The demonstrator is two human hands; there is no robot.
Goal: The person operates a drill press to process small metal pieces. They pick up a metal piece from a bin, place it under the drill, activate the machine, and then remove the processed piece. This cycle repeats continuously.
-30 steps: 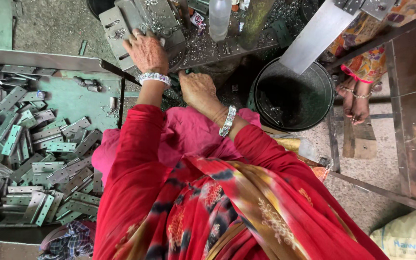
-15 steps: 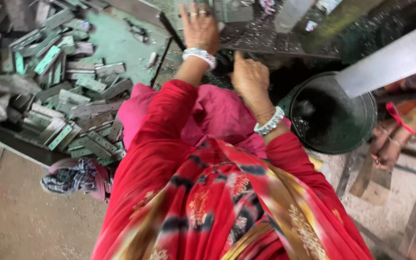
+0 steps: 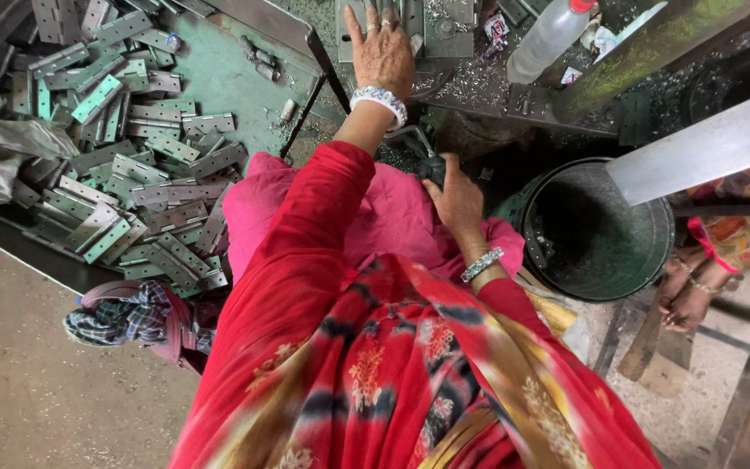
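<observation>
My left hand (image 3: 381, 48) reaches forward and lies flat, fingers spread, on a grey metal hinge plate (image 3: 418, 26) on the worktable. My right hand (image 3: 455, 195) is low, near my lap, with its fingers curled around a dark handle (image 3: 427, 161). Both wrists carry beaded bracelets. Red sleeves and a red patterned scarf fill the bottom of the view, over pink cloth on my lap.
A heap of several grey and green hinge plates (image 3: 123, 165) covers a green tray on the left. A clear plastic bottle (image 3: 549, 39) lies on the table among metal shavings. A dark round bucket (image 3: 596, 230) stands at the right. Another person's feet (image 3: 692, 291) show beside it.
The view has swung, so the hinge heap sits further left. My right hand has dropped from the table edge down to the dark handle. The left hand stays on the plate.
</observation>
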